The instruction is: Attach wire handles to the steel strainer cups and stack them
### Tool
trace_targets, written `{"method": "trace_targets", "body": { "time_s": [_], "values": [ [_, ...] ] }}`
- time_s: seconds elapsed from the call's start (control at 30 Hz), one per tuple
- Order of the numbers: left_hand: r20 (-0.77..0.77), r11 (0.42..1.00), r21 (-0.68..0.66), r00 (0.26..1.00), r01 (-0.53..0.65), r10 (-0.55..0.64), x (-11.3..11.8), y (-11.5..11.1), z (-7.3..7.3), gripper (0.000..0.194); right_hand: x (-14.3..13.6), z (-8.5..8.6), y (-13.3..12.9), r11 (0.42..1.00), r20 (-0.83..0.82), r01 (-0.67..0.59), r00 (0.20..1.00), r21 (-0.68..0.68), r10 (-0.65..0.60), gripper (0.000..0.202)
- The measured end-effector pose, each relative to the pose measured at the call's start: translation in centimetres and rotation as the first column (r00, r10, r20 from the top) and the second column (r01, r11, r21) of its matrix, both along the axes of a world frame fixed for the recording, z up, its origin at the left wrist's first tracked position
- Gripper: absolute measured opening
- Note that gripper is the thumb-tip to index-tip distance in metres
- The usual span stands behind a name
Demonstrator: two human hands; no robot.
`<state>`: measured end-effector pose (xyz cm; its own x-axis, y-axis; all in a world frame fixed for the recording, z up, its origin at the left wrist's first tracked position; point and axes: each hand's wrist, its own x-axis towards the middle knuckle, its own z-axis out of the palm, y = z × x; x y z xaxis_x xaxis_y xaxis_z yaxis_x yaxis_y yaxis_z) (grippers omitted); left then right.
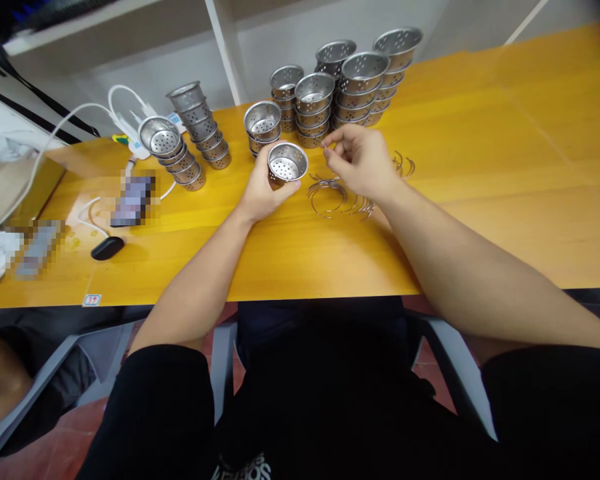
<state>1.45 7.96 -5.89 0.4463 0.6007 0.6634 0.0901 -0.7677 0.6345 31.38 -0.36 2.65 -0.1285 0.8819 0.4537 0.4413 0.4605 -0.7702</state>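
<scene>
My left hand (260,189) is wrapped round a small perforated metal strainer cup (288,162), its mouth tilted up toward me. Holes show in the cup's bottom and wall. Just right of it, my right hand (357,159) is raised with thumb and forefinger pinched together. Whatever lies in that pinch is too small to make out. Below and beside the right hand, a loose pile of thin curved metal wires (329,198) rests on the table, partly hidden by the hand and forearm.
Stacks of similar strainer cups (313,110) stand behind my hands, with a short stack (263,122) close to the left one. Two leaning stacks (181,160) rise further left. A phone (133,200), white cables (87,105) and a black oval object (107,248) occupy the wooden table's (505,167) left side.
</scene>
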Motion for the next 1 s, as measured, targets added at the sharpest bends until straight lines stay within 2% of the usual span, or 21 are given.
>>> {"method": "trace_targets", "body": {
  "time_s": [0.1,0.2,0.33,0.43,0.53,0.73,0.9,1.0],
  "values": [
    [-0.031,0.999,-0.020,0.999,-0.035,0.034,-0.2,-0.9,1.1,0.124,-0.2,0.3,-0.3,1.000,0.014,0.010,1.000,-0.012,-0.010,0.044],
    [-0.042,0.995,-0.051,0.995,-0.090,0.088,-0.2,-2.4,2.8,0.118,-0.5,1.0,-0.9,0.998,0.048,0.043,0.998,-0.041,-0.041,0.046],
    [-0.022,0.983,-0.154,0.995,-0.097,0.095,0.3,-3.9,4.3,0.118,-0.8,1.6,-1.6,0.995,0.074,0.066,0.995,-0.073,-0.060,0.052],
    [-0.023,0.978,-0.196,0.998,-0.064,0.061,0.6,-4.0,4.2,0.124,-0.9,1.7,-1.7,0.996,0.069,0.068,0.996,-0.066,-0.063,0.053],
    [-0.007,0.982,-0.179,0.998,-0.064,0.063,0.7,-3.1,3.4,0.128,-1.0,1.8,-1.8,0.996,0.069,0.065,0.996,-0.063,-0.061,0.054],
    [0.010,0.984,-0.169,0.998,-0.052,0.054,0.6,-1.8,2.0,0.114,-0.9,1.8,-1.8,0.996,0.065,0.074,0.995,-0.041,-0.072,0.057],
    [-0.003,0.980,-0.173,0.995,-0.100,0.101,0.5,-2.5,2.4,0.113,-0.9,1.6,-1.6,0.996,0.062,0.070,0.996,-0.046,-0.067,0.058],
    [-0.017,0.980,-0.181,0.997,-0.083,0.082,0.5,-2.7,2.6,0.110,-1.0,1.7,-1.8,0.996,0.049,0.075,0.996,-0.040,-0.073,0.057]
  ]
}}
